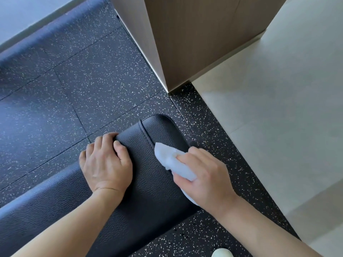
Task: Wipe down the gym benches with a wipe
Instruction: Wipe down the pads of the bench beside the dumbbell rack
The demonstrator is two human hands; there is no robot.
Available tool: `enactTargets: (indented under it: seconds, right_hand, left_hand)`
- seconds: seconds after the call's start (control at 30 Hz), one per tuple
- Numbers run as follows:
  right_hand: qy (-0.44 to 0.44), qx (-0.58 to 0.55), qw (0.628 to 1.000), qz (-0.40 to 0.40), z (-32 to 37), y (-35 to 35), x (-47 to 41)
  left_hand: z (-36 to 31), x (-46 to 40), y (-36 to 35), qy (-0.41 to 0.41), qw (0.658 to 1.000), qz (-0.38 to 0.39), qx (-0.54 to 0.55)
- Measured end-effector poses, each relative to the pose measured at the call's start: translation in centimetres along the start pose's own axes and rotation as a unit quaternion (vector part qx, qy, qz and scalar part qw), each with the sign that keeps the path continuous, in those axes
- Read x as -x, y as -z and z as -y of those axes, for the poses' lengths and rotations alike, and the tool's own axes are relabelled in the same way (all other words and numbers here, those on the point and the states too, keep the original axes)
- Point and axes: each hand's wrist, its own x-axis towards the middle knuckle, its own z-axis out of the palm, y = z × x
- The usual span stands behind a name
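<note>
Floor [74,86]: dark rubber tiles flecked with white run under everything; pale smooth flooring [278,108] takes over on the right.
Pillar [194,43]: a wood-panelled corner comes down to the floor just beyond the far end of the pad.
Table [152,182]: the gym bench, a long black pad with a grained leather-like cover, lies slantwise from lower left to its rounded far end, with one stitched seam across near that end.
Left hand [106,164]: fingers curl over the pad's left edge, thumb on top, gripping it as a brace.
Right hand [202,175]: thumb and fingers pinch the bunched wipe and press it onto the pad's right side, just short of the seam.
Wipe [172,160]: white and crumpled, touching the cover; a loose tail shows below the palm at the pad's right edge.
Shoe [222,254]: a pale toe at the bottom, close beside the bench.
Risk, coverage: bunched this small, the wipe touches little at a time, so I'd expect strips, the seam groove and the rounded end to be missed.
Risk, grip: a sideways stroke this near the edge could carry the hand off the pad or snag the tail and pull the wipe loose.
</note>
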Motion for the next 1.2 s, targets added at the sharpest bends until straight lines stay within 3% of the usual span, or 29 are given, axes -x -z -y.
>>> enactTargets:
  seconds: [0.2, 0.27, 0.33, 0.43, 0.5, 0.63, 0.7, 0.87, 1.2]
  right_hand:
    - [-0.019, -0.020, 0.998, 0.065, 1.8, -3.8, -12.2]
    - [-0.031, -0.002, 0.991, 0.131, 1.6, -5.2, -15.8]
    - [-0.092, -0.027, 0.964, 0.247, 0.3, -6.1, -18.7]
    - [-0.201, -0.192, 0.886, 0.372, -1.9, -6.1, -20.1]
    - [-0.234, -0.265, 0.870, 0.343, -2.8, -5.7, -19.0]
    - [-0.267, -0.303, 0.907, 0.120, -2.7, -3.5, -12.2]
    - [-0.284, -0.303, 0.907, 0.068, -2.4, -1.7, -7.8]
    - [-0.269, -0.259, 0.924, 0.077, -1.8, 1.2, -2.7]
    - [-0.278, -0.314, 0.902, 0.101, -2.6, -3.8, -12.9]
  left_hand:
    - [0.0, 0.0, -0.1, 0.005, 1.000, -0.005, -0.005]
    - [-0.1, 0.0, 0.1, 0.005, 1.000, -0.006, -0.007]
    - [-0.2, -0.1, 0.1, 0.003, 1.000, -0.001, -0.013]
    - [-0.1, -0.1, 0.2, -0.002, 1.000, -0.001, -0.016]
    - [-0.2, 0.0, 0.3, -0.003, 1.000, 0.001, -0.016]
    - [-0.1, -0.1, 0.3, -0.005, 1.000, 0.005, -0.021]
    - [-0.2, -0.1, 0.3, -0.003, 1.000, 0.005, -0.020]
    - [-0.4, -0.1, 0.3, -0.001, 1.000, 0.009, -0.018]
    - [-0.2, -0.3, -0.1, 0.002, 1.000, 0.008, -0.030]
